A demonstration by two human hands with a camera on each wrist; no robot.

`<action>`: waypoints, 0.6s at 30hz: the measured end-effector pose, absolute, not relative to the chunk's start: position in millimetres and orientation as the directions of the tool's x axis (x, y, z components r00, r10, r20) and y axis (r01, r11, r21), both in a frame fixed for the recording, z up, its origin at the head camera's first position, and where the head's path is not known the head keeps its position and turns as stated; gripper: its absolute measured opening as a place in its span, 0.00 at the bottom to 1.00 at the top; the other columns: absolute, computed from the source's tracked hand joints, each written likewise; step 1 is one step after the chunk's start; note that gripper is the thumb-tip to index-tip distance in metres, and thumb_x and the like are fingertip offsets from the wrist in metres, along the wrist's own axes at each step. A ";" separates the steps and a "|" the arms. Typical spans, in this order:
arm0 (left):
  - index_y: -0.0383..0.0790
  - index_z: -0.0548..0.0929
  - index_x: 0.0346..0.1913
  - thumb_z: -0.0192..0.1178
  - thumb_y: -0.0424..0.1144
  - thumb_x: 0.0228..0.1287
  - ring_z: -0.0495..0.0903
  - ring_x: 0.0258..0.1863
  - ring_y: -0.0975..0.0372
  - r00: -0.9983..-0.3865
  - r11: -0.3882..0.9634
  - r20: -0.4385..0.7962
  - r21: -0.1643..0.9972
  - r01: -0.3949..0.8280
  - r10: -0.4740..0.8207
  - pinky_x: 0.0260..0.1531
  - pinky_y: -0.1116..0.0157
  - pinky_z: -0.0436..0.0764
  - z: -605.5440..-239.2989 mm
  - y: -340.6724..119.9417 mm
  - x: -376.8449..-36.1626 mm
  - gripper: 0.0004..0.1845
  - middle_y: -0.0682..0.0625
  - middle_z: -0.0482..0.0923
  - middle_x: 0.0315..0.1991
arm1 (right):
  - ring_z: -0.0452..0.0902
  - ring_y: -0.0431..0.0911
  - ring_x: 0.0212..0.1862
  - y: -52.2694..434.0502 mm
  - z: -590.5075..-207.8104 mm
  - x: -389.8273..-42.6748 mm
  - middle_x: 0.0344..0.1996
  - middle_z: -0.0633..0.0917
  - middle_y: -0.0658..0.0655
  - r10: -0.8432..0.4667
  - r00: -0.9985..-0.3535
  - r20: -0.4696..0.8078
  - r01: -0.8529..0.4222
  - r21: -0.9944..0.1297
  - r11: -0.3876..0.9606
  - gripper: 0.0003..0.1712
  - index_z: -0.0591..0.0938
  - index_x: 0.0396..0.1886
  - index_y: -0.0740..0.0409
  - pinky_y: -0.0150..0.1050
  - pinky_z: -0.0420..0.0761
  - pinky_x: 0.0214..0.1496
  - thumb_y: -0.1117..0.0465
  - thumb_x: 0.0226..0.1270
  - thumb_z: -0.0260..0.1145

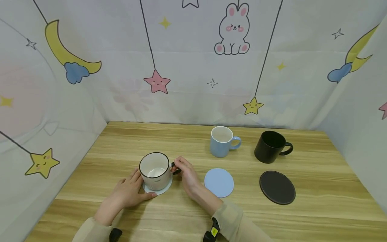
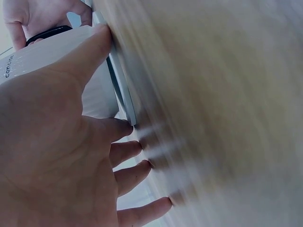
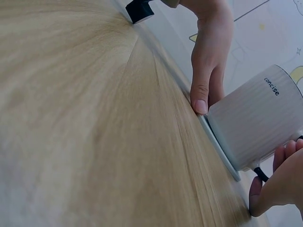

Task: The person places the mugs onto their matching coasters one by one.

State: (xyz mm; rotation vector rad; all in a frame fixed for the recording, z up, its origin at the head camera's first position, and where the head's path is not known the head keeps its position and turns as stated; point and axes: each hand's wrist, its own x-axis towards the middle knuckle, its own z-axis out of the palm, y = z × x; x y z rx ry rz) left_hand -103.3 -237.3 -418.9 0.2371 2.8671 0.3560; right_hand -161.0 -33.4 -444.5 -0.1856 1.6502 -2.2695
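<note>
A white mug (image 1: 155, 171) with a black rim and black handle is upright over a pale round coaster (image 1: 164, 191), its base right at the coaster's surface. My right hand (image 1: 188, 176) grips the mug by its handle, fingers curled round it. On the mug's other side, my left hand (image 1: 129, 191) spreads its fingers on the table, with the thumb at the coaster's near edge. The left wrist view shows these fingertips (image 2: 144, 164) down on the wood and the thumb along the coaster's rim. Small lettering shows on the mug's wall (image 3: 265, 109) in the right wrist view.
Toward the back of the wooden table (image 1: 187, 218) stand a light blue mug (image 1: 220, 144) and a black mug (image 1: 268, 148). In front of them lie a light blue coaster (image 1: 219, 183) and a black coaster (image 1: 277, 187). A printed white curtain (image 1: 187, 43) encloses the back and sides.
</note>
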 end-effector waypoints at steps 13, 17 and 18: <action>0.26 0.61 0.69 0.60 0.68 0.54 0.54 0.72 0.37 -0.959 0.960 -0.208 0.243 0.142 0.194 0.58 0.32 0.62 -420.5 -237.3 -103.5 0.54 0.31 0.55 0.72 | 0.72 0.40 0.36 -33.4 -446.1 -161.5 0.23 0.73 0.45 -0.338 -0.937 -0.088 0.185 -0.946 -0.266 0.15 0.69 0.23 0.50 0.37 0.64 0.52 0.57 0.74 0.49; 0.26 0.61 0.69 0.59 0.68 0.54 0.54 0.72 0.37 -0.958 0.960 -0.214 0.244 0.139 0.193 0.58 0.32 0.62 -418.4 -236.6 -102.6 0.54 0.31 0.55 0.73 | 0.72 0.40 0.37 -33.2 -445.0 -161.6 0.24 0.73 0.45 -0.341 -0.936 -0.092 0.187 -0.948 -0.259 0.15 0.69 0.24 0.51 0.37 0.64 0.51 0.57 0.74 0.50; 0.26 0.61 0.70 0.59 0.69 0.54 0.54 0.72 0.38 -0.958 0.960 -0.214 0.244 0.139 0.193 0.58 0.32 0.62 -418.0 -236.7 -102.5 0.54 0.31 0.55 0.73 | 0.72 0.40 0.37 -33.3 -444.7 -161.7 0.24 0.73 0.45 -0.343 -0.935 -0.091 0.186 -0.949 -0.254 0.15 0.69 0.24 0.51 0.37 0.64 0.51 0.57 0.74 0.50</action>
